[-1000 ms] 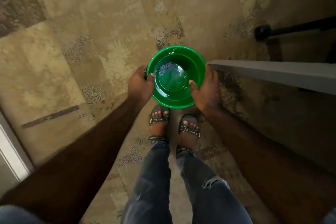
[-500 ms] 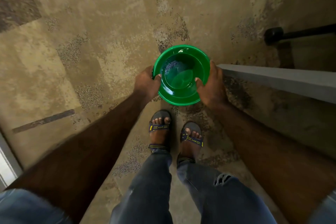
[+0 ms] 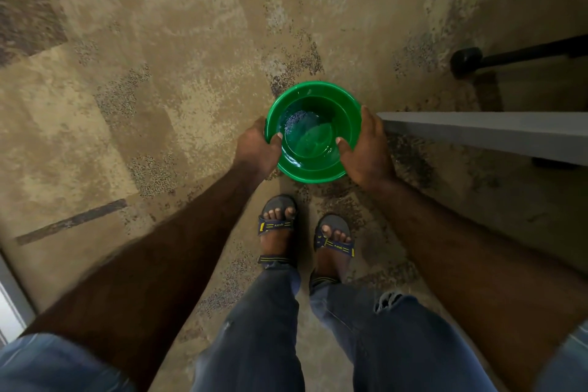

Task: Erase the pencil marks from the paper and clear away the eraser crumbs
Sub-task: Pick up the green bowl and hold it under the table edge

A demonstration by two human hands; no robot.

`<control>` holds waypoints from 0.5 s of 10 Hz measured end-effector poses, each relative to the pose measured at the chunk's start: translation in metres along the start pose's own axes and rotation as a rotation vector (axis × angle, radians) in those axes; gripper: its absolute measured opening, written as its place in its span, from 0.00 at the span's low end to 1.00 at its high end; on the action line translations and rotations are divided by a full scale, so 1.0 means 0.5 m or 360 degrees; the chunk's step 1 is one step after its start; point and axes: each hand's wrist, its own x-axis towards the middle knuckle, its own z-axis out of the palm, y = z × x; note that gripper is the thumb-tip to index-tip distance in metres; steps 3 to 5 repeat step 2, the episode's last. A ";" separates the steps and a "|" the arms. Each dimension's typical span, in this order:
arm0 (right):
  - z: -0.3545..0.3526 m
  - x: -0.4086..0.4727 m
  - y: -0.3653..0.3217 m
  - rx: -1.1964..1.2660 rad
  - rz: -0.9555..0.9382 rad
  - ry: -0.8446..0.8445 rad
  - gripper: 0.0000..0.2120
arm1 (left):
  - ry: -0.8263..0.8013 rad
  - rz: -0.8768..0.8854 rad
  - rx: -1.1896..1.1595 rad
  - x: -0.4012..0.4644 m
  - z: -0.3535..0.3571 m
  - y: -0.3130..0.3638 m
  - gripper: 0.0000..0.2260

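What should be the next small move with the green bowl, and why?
Probably keep the bowl level and carry it onward. Both the left hand and right hand grip its rim above the floor, and dark specks lie loose inside it.

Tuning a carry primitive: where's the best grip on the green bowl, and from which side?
Grip the green bowl at its rim, from two opposite sides, as the left hand and right hand do now: thumbs over the lip, fingers outside. It is round, open upward and seems to hold small crumbs, so a level two-sided hold probably avoids spilling.
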 end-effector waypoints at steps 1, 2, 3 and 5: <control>-0.029 -0.034 -0.023 -0.0067 -0.0055 0.0002 0.40 | 0.0016 0.0072 -0.0003 -0.034 -0.020 0.030 0.17; -0.068 -0.084 -0.068 -0.0218 -0.0151 0.0080 0.38 | -0.0006 0.0174 0.0058 -0.080 -0.045 0.085 0.21; -0.068 -0.084 -0.068 -0.0218 -0.0151 0.0080 0.38 | -0.0006 0.0174 0.0058 -0.080 -0.045 0.085 0.21; -0.068 -0.084 -0.068 -0.0218 -0.0151 0.0080 0.38 | -0.0006 0.0174 0.0058 -0.080 -0.045 0.085 0.21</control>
